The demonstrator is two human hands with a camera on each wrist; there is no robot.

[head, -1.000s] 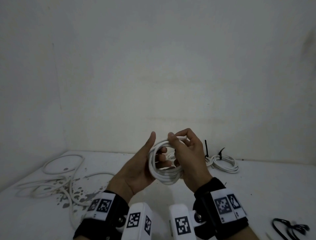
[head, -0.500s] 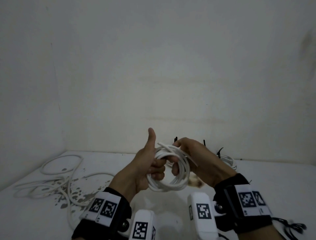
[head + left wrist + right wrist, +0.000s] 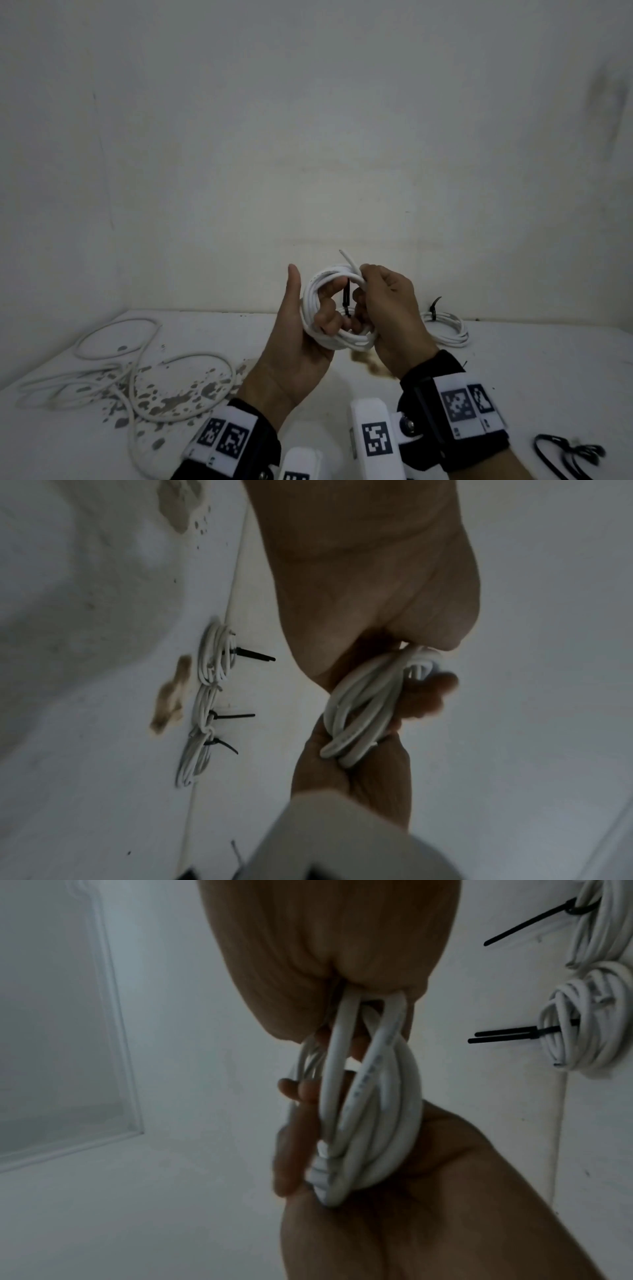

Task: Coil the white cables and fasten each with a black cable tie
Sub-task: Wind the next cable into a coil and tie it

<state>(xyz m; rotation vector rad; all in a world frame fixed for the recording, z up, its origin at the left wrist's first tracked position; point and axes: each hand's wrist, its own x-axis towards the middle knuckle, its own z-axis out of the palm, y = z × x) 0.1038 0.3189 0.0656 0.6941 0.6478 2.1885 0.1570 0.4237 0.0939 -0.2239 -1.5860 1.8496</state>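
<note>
A coil of white cable (image 3: 322, 337) (image 3: 359, 712) (image 3: 373, 1110) is held up above the table in front of me. My left hand (image 3: 320, 317) grips its left side with the fingers curled through the loop and the thumb pointing up. At the coil's top right, my right hand (image 3: 368, 286) pinches the strands, and the cable's free end (image 3: 346, 257) pokes up past the fingertips. No tie shows on this coil. Three coils fastened with black ties (image 3: 214, 653) (image 3: 204, 710) (image 3: 192, 761) lie in a row along the wall.
Loose white cables (image 3: 137, 373) sprawl over the stained left part of the table (image 3: 531, 377). One tied coil (image 3: 447, 330) lies at the back right by the wall. Spare black cable ties (image 3: 565, 454) lie at the near right. A brown stain (image 3: 370, 365) marks the table under my hands.
The right hand brought the cable's tail round the coil and now pinches it at the top, end sticking up. Both hands and the coil rose a little.
</note>
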